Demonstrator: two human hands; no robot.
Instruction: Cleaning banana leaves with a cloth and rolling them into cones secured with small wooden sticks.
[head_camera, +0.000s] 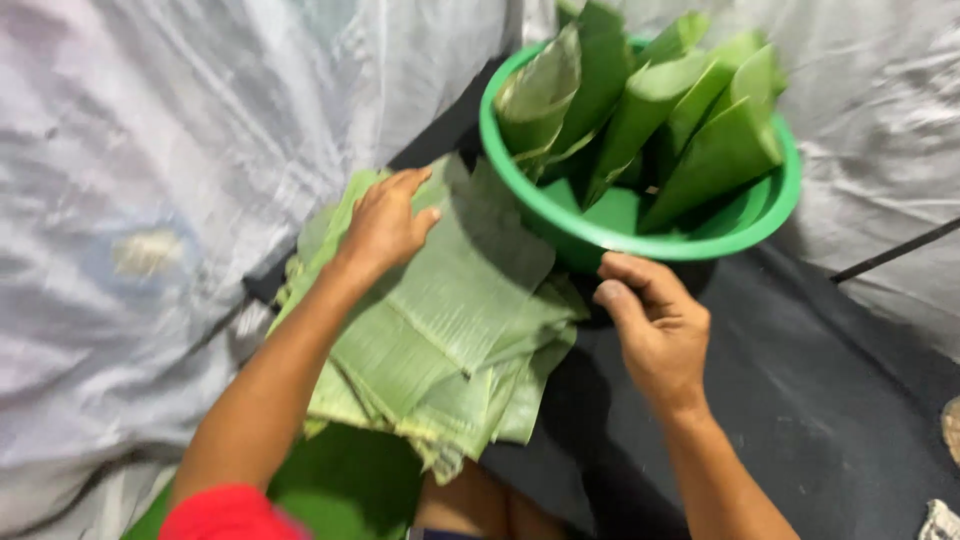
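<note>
Step in hand: picking a sheet off the leaf stack (440, 340); judged from the left hand (385, 225) lying on the topmost cut banana leaf (470, 270).
Left hand pose: forearm reaching in from lower left, palm down, fingers spread flat over the far corner of the top leaf.
Left grip: released, pressing on the leaf, not closed round it.
Right hand (655, 325) pose: forearm entering from lower right, wrist bent, thumb and fingers curled inward just below the rim of the green bowl (745, 225).
Right grip: half clenched, nothing seen inside it; contact with the bowl cannot be told.
Leaf stack: many pale green rectangular sheets, loosely fanned, lying on the dark mat (800, 380) between the two forearms, its far edge tucked against the bowl.
Green bowl: round plastic, beyond the stack, holding several rolled leaf cones (690, 120) standing point down, leaning on one another.
Surroundings: crumpled grey plastic sheet (180, 150) at left and top right; red sleeve (230, 515) at bottom edge.
Next move, as judged: fingertips to catch one edge only, so that a single sheet parts from those beneath.
Risk, as judged: two sheets lifting together, or a tear along the grain.
</note>
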